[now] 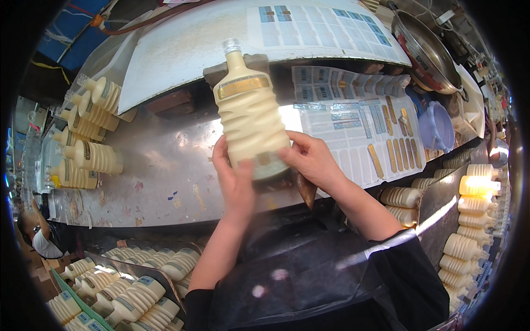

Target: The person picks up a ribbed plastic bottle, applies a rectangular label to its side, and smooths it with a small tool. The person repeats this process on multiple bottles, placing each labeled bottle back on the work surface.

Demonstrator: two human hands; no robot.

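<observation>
Both my hands hold a cream-coloured bottle (251,118) with wavy ribbed sides, a clear glass neck and a gold label (243,86) across its shoulder. It is tilted, its neck pointing away from me and its base toward me. My left hand (236,174) grips the lower left side. My right hand (312,160) holds the lower right side, thumb on the front near a small darker patch. From under the right hand sticks a brown pointed piece (305,190); what it is I cannot make out. Behind the bottle's upper part lies a grey-brown block (212,74).
Sheets of gold and blue label strips (353,132) lie right on the metal table (160,187). A raised white board (182,55) spans the back. Similar bottles stand left (91,157), fill crates lower left (132,298) and line the right (464,248). A purple basin (439,127) and pan (425,49) are right.
</observation>
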